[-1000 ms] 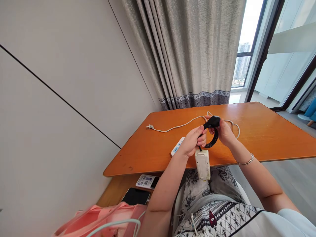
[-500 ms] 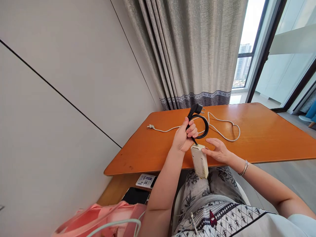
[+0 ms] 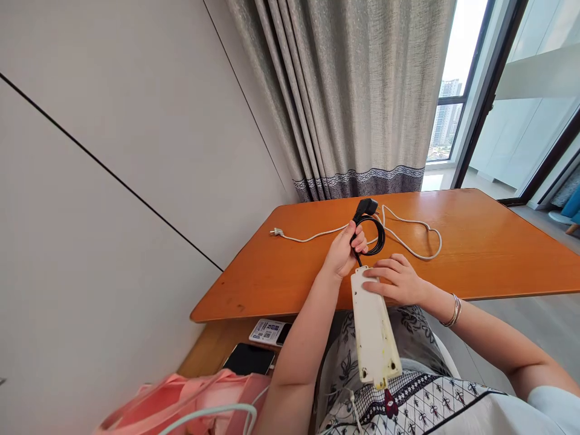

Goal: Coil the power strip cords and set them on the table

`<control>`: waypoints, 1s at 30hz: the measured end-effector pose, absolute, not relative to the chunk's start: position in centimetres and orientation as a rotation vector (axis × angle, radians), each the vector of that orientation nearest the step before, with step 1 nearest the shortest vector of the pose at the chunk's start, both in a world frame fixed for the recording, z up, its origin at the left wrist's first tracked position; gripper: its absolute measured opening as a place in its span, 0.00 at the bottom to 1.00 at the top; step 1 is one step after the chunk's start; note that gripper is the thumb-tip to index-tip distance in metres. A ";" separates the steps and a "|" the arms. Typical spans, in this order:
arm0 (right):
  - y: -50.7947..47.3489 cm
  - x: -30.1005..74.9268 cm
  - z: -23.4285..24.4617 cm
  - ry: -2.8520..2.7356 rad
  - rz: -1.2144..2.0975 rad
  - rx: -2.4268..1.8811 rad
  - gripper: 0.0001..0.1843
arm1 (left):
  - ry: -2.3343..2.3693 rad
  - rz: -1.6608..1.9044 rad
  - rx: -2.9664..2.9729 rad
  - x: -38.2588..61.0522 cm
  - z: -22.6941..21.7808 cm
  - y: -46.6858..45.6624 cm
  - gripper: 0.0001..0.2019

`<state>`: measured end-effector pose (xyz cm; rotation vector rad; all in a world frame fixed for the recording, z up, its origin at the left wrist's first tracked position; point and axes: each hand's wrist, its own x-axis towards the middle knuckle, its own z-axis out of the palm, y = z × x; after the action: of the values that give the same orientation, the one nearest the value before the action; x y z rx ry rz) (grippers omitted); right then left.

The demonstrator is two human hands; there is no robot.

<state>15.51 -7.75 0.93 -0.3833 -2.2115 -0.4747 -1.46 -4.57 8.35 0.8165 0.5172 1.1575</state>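
My left hand (image 3: 347,249) is closed around a coiled black power cord (image 3: 379,240), with its black plug (image 3: 366,208) sticking up above the fist. The cord runs down into the end of a white power strip (image 3: 374,332), which lies over my lap with a flat, yellow-stained face towards me. My right hand (image 3: 397,280) rests its spread fingers on the strip's upper end, the fingers out rather than wrapped round it. Behind the hands, a white cable (image 3: 419,255) lies in loose curves on the table, its white plug (image 3: 276,232) at the left.
The orange wooden table (image 3: 489,241) has its near edge just past my lap. Below its left corner are a dark-screened phone (image 3: 249,359), a white printed card (image 3: 268,331) and a pink bag (image 3: 181,402). A grey curtain (image 3: 367,90) hangs behind the table.
The power strip has swung from end-on to lengthwise over my lap, showing its flat face. My right hand has moved onto its upper end. The black plug has turned and dropped slightly.
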 end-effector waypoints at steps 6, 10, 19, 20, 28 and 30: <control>-7.8 14.6 0.4 -1.794 0.193 -0.645 0.14 | 0.547 1.136 0.865 -0.8 7.9 -5.2 0.23; -7.3 13.7 0.6 -1.278 0.562 -0.783 0.28 | 0.510 1.158 0.889 -0.6 8.2 -5.8 0.24; -5.5 15.0 3.9 -1.131 1.220 -0.751 0.32 | 0.516 0.968 0.761 -1.1 6.4 -4.0 0.23; -5.4 15.2 4.1 -1.149 1.213 -0.759 0.32 | 0.513 0.935 0.740 -1.2 6.0 -3.7 0.23; -4.4 15.5 3.7 -1.238 1.325 -0.712 0.23 | 0.609 0.893 0.700 -0.2 4.2 -2.6 0.22; -4.1 15.3 3.2 -1.184 1.277 -0.728 0.23 | 0.648 0.903 0.679 0.2 3.9 -2.6 0.22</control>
<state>15.30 -4.14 3.16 -0.7283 -1.1840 1.2774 0.22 -2.58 3.87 0.6792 0.6477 0.9026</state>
